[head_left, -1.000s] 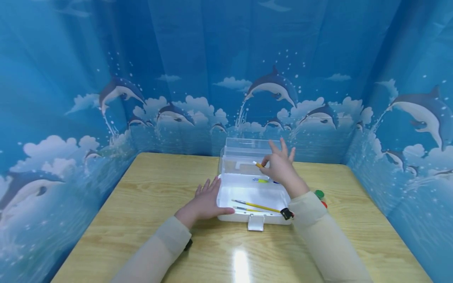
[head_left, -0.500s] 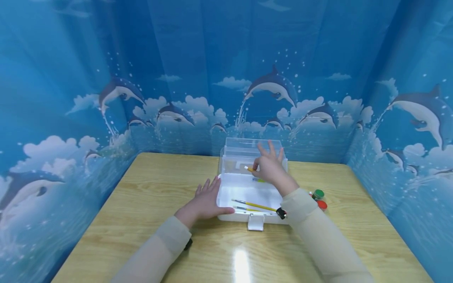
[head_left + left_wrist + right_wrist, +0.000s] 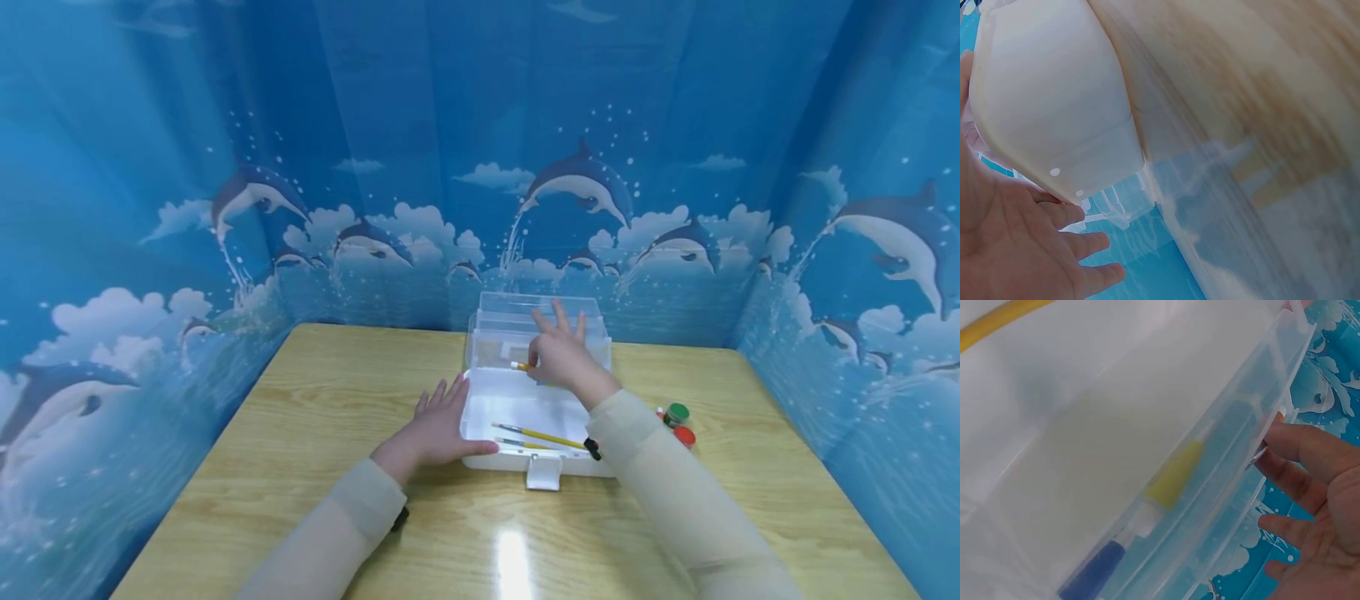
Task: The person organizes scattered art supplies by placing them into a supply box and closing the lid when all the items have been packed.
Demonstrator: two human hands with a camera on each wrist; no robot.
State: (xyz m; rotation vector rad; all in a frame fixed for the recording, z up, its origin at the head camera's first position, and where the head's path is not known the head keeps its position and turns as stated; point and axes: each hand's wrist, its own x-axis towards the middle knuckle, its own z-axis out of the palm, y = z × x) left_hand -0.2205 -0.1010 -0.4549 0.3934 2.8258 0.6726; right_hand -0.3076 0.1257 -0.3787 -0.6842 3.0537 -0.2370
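My right hand (image 3: 562,358) pinches a slim orange stick with a white end (image 3: 520,366) between thumb and index finger, other fingers raised. It hovers at the back of an opened white plastic box (image 3: 495,404), by its clear hinged lid (image 3: 487,307). In the right wrist view the pinching fingers are right at a clear tray's edge (image 3: 1272,369); most of the stick is hidden there. That tray holds a yellow-and-blue piece (image 3: 1175,475). My left hand (image 3: 435,429) rests along the box's left side, fingers straight, thumb over the front rim. Two yellow-handled paintbrushes (image 3: 543,436) lie inside along the front.
Right of the box, partly behind the right sleeve, stand small jars with a green lid (image 3: 677,413) and a red lid (image 3: 684,437). The box's white latch (image 3: 543,473) hangs down in front. A dolphin-print curtain (image 3: 420,167) encloses the wooden table (image 3: 337,375).
My right hand has moved left and slightly down with the orange stick, over the back of the box. The coloured jars have come more into view. My left hand has stayed put.
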